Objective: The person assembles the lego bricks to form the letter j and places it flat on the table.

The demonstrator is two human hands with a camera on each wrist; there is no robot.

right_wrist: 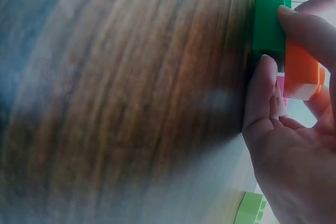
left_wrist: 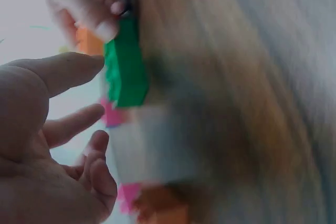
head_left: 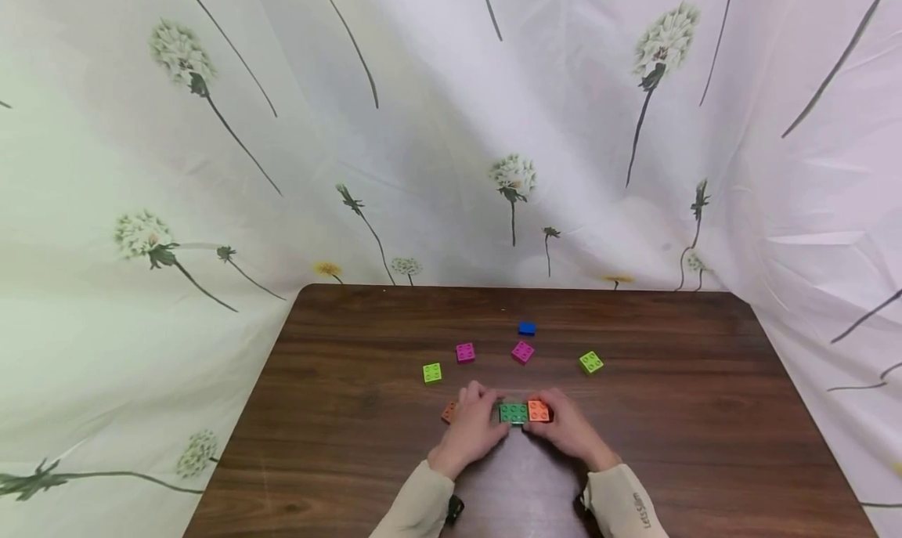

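Observation:
A long green toy building brick point(head_left: 514, 414) is between my hands, with a smaller orange brick point(head_left: 539, 410) on its right end. My right hand point(head_left: 569, 430) grips the green brick near that end; in the right wrist view its fingertips touch the green side, below the orange brick point(right_wrist: 301, 69). At the other end, my left hand point(head_left: 474, 427) is beside the green brick point(left_wrist: 126, 72), thumb and fingers spread and holding nothing. Whether its thumb touches the brick I cannot tell. Partly hidden behind the left hand is a brown-orange brick point(head_left: 449, 412).
Farther back on the dark wooden table point(head_left: 338, 444) are two magenta bricks point(head_left: 465, 353), a blue brick point(head_left: 527, 329), a lime brick point(head_left: 432, 373) at left and another lime brick point(head_left: 591, 362) at right. A white flowered cloth point(head_left: 437, 170) hangs behind.

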